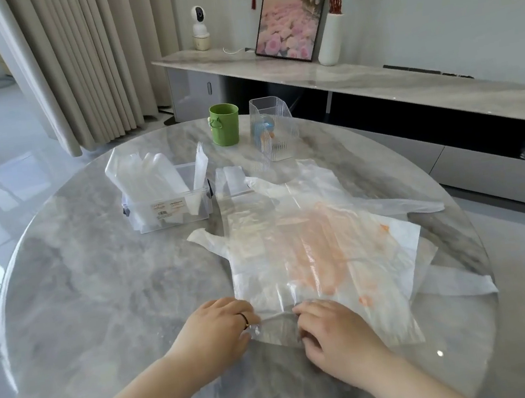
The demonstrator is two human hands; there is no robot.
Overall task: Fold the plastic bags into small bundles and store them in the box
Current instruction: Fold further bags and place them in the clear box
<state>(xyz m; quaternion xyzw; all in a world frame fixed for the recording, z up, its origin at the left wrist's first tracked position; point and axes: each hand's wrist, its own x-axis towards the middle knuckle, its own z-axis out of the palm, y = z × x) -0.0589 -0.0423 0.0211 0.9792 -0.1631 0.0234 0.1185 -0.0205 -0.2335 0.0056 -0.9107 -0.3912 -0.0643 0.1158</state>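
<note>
A stack of thin translucent plastic bags [311,252] lies flat on the round marble table [101,303], the top one clear over one with orange print. My left hand [218,328] and my right hand [335,329] both pinch the near bottom edge of the top bag, fingers curled into a small fold between them. A clear plastic box [168,204] stands at the back left of the bags and holds several folded white bags standing upright.
A green cup [225,124] and a clear ribbed holder [274,132] stand at the far side of the table. Behind runs a long marble sideboard [372,77] with a framed flower picture, a white vase and a small camera. Curtains hang at the back left.
</note>
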